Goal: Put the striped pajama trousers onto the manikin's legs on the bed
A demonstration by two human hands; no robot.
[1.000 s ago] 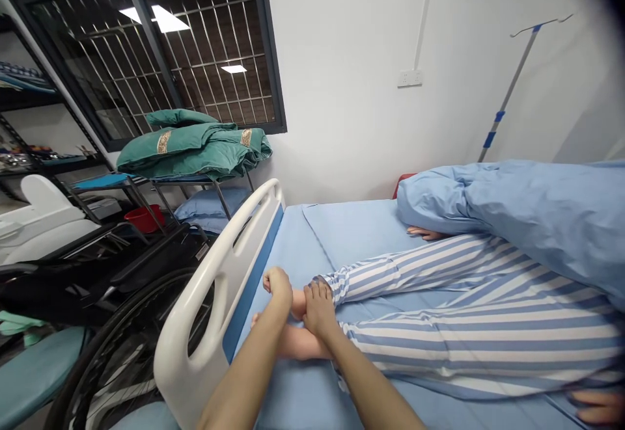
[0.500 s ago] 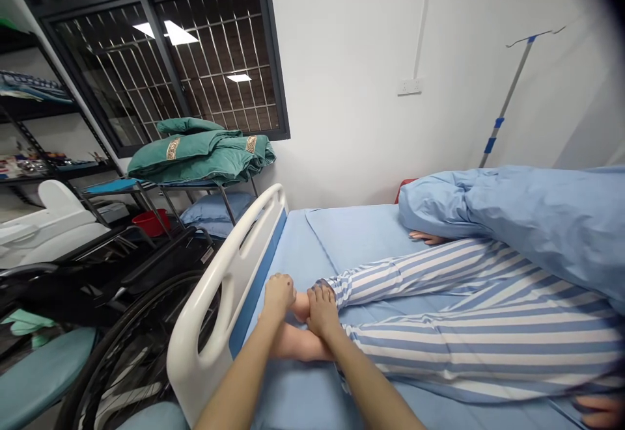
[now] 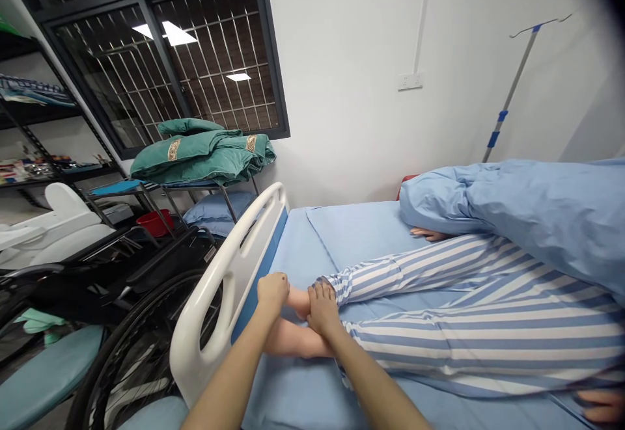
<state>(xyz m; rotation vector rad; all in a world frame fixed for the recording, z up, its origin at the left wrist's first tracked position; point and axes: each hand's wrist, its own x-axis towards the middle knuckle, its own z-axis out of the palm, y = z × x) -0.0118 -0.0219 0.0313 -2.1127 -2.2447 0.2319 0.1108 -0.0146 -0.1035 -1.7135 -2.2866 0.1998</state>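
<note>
A figure in blue-and-white striped trousers [image 3: 439, 345] lies on a bed with a light blue sheet [image 3: 351, 228]. My left hand [image 3: 273, 291] is wrapped round the front of the far foot [image 3: 297, 301], its toes hidden under my fingers. Over that leg's ankle, at the trouser cuff, my right hand [image 3: 323, 309] lies with its fingers curled round it. The near foot [image 3: 297, 341] rests bare on the sheet, below and between my hands; my left forearm crosses in front of its end.
A white footboard [image 3: 188, 339] stands close left of my left hand, with a wheelchair [image 3: 161, 306] beyond it. A blue quilt [image 3: 527, 209] covers the figure's upper body. Green folded bedding [image 3: 205, 153] lies under the window. An IV pole [image 3: 512, 85] rises behind the bed.
My left hand has moved left, toward the footboard, with the front of the far foot, and more of that foot shows. My right hand stays on the ankle.
</note>
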